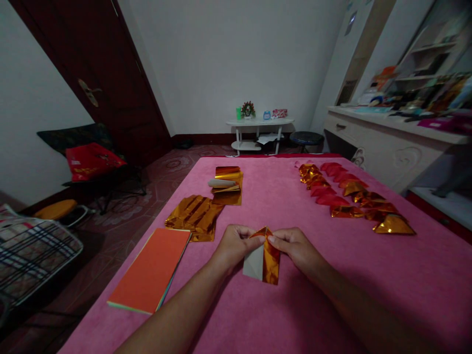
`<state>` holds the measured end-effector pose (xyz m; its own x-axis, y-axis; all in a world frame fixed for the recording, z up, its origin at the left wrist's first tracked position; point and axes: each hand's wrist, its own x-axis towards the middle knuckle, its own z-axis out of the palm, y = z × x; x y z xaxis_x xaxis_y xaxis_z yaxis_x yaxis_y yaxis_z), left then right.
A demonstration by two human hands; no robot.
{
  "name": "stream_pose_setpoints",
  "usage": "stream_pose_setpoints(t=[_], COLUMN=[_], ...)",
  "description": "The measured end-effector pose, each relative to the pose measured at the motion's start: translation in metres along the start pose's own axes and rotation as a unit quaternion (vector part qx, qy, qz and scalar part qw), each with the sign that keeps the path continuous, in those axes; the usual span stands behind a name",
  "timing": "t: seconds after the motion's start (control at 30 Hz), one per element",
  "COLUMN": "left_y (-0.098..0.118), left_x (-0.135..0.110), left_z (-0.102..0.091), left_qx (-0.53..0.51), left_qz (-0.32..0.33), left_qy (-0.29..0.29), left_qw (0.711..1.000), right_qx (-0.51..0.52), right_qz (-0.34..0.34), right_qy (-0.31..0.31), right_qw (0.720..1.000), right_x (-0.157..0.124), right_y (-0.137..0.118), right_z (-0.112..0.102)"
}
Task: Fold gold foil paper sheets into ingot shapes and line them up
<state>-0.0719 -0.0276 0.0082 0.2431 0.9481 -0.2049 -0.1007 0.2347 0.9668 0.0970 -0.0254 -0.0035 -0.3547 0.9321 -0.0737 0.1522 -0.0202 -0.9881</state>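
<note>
Between my two hands is a sheet of gold foil paper (271, 263), partly folded, with a pointed top, a pale grey left half and a shiny gold right half. My left hand (238, 242) pinches its upper left edge, thumb on top. On the upper right edge, my right hand (291, 243) pinches the same sheet, its thumb close to the left one. The fingers behind the paper are partly hidden. The sheet is just above or on the pink cloth (313, 305); I cannot tell which.
Left of my hands are a stack of orange paper (153, 270), creased gold foil sheets (195, 216) and a curled foil pile (227, 184). Rows of folded gold pieces (394, 224) and red pieces (331, 197) stand at right. Beyond are a white side table (258, 122) and a stool (307, 137).
</note>
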Motion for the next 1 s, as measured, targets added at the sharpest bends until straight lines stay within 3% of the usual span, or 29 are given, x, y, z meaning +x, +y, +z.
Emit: stream_pose_setpoints(t=[0.2,0.37,0.5,0.77,1.0], left_y=[-0.001,-0.004,-0.002,0.005,0.003], left_x=[0.001,0.003,0.001,-0.004,-0.002], left_z=[-0.002,-0.002,-0.001,-0.005,-0.008], left_qx=[0.054,0.12,0.099,0.026,0.082], left_qz=[0.012,0.033,0.03,-0.041,-0.028], left_qy=[-0.02,-0.029,-0.022,-0.053,-0.041], left_qw=[0.998,0.992,0.994,0.997,0.995], right_qx=[-0.041,0.047,0.067,0.054,0.018], right_qz=[-0.027,0.0,0.016,0.046,0.056], right_qy=[0.029,0.088,0.113,-0.044,0.001], right_qw=[0.998,0.995,0.991,0.997,0.998], right_x=[-0.001,-0.003,-0.004,-0.007,-0.008], right_y=[-0.004,-0.009,-0.012,-0.014,-0.017], right_z=[0.002,0.006,0.005,-0.018,-0.012])
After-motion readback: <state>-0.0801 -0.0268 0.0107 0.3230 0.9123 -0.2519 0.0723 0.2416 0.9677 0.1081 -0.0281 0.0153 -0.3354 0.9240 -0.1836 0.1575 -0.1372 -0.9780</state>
